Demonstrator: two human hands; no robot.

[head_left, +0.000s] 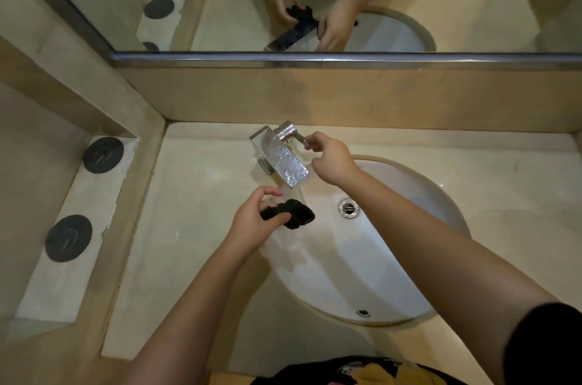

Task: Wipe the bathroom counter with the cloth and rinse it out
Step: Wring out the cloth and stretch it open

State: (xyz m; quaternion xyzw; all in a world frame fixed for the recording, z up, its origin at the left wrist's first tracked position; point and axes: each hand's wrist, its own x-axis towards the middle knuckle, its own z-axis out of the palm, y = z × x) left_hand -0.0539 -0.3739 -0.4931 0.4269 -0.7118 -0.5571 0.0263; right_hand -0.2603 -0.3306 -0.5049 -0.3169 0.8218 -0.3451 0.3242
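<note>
The left hand (252, 222) grips the small black fabric cloth (297, 214), with fingers and thumb curled round one end of the bunched wad. The free end projects past the fingertips above the left rim of the white oval ceramic basin (362, 265), just below the lip of the flat chrome waterfall spout (282, 159). The right hand (332, 159) pinches the tip of the chrome lever handle (297, 136) between curled fingers. Water appears to lie in the spout's open channel; whether it reaches the cloth cannot be told. Expect the cloth to be soft, limp and light, and heavier and prone to dripping once soaked. It has no fixed grip point: gather the wad into the palm and squeeze over the basin, clear of the beige stone counter (189, 211).
</note>
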